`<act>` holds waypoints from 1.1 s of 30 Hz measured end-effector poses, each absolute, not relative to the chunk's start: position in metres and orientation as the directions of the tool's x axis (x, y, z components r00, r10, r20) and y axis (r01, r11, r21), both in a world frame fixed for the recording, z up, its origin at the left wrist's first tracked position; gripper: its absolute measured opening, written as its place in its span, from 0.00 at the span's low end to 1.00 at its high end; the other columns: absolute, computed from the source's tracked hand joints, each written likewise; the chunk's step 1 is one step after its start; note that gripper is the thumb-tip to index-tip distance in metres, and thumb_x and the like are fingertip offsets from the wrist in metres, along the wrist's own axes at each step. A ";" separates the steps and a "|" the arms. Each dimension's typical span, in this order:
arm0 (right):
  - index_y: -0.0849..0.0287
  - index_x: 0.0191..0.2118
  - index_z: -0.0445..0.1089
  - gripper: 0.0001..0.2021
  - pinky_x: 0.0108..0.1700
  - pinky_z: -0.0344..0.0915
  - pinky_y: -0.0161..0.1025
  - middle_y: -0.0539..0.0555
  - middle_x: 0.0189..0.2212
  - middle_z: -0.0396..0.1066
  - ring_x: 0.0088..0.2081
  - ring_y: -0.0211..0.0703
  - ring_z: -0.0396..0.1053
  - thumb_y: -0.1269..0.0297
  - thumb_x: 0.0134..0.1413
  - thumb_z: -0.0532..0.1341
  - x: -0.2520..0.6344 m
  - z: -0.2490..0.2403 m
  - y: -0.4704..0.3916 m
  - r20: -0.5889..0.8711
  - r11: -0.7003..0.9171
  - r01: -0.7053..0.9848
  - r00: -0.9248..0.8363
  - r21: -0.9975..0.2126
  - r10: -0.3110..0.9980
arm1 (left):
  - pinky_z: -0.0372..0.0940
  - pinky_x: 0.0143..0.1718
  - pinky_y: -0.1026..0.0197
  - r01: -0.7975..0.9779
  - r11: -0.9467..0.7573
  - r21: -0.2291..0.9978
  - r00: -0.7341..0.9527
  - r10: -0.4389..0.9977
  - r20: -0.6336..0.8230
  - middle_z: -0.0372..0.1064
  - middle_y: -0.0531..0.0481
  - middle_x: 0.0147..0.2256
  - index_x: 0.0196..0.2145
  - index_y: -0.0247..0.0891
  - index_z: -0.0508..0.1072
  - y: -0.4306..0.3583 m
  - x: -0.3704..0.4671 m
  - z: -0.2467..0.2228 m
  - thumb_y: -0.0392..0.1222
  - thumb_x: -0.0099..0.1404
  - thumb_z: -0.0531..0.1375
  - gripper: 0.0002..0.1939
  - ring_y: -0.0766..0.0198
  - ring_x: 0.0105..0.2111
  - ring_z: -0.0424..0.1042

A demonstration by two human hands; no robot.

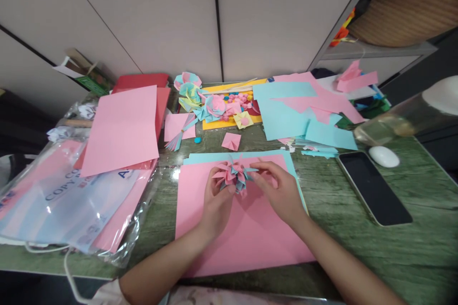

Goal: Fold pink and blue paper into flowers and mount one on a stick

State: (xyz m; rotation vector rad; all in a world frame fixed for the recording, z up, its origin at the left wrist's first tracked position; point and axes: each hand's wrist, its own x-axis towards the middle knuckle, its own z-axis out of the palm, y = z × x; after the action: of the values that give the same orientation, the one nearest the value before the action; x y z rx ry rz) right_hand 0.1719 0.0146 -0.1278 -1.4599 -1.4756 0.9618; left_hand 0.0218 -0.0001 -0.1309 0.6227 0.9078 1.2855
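Observation:
A pink and blue folded paper flower with pointed petals is held above the pink paper sheets. My left hand is closed around its left side, thumb at the lower front. At its right side, my right hand pinches a pale blue petal tip between thumb and forefinger. Blue sheets show from beneath the pink ones. Just beyond lies a small folded pink paper square. A blue bead and a bundle of thin paper strips are left of that.
Paper flowers and pink beads sit at the back. Cut blue paper lies back right, with a phone, a white mouse and a clear bottle at right. A plastic paper pack covers the left.

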 end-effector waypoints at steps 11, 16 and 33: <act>0.52 0.35 0.73 0.05 0.39 0.68 0.40 0.51 0.33 0.74 0.36 0.41 0.71 0.62 0.52 0.62 0.177 -0.131 0.017 0.167 0.139 0.325 0.058 -0.935 0.984 | 0.65 0.41 0.55 -0.452 0.240 0.859 0.072 0.970 -0.234 0.65 0.44 0.49 0.47 0.44 0.65 0.002 0.014 -0.140 0.50 0.49 0.66 0.28 0.55 0.44 0.68; 0.51 0.35 0.73 0.04 0.38 0.67 0.40 0.51 0.32 0.73 0.36 0.40 0.70 0.63 0.52 0.61 0.180 -0.131 0.018 0.211 0.188 0.331 0.034 -0.925 0.977 | 0.66 0.37 0.59 -0.445 0.187 0.876 0.051 0.982 -0.184 0.64 0.43 0.51 0.49 0.44 0.65 0.014 0.000 -0.142 0.55 0.55 0.60 0.25 0.57 0.43 0.68; 0.50 0.42 0.71 0.13 0.38 0.63 0.41 0.46 0.33 0.77 0.36 0.39 0.69 0.72 0.51 0.63 0.173 -0.121 0.006 0.634 0.622 0.591 -0.228 -0.513 0.739 | 0.64 0.44 0.53 0.367 -0.414 0.833 0.202 0.910 0.363 0.71 0.45 0.38 0.40 0.39 0.74 0.011 -0.018 -0.108 0.34 0.59 0.59 0.11 0.57 0.42 0.69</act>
State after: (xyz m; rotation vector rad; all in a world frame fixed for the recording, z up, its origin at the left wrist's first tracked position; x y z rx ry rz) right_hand 0.1731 0.0059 -0.1210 -1.0548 -1.9255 0.2025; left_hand -0.0176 0.0107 -0.1083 1.8884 1.1850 1.1805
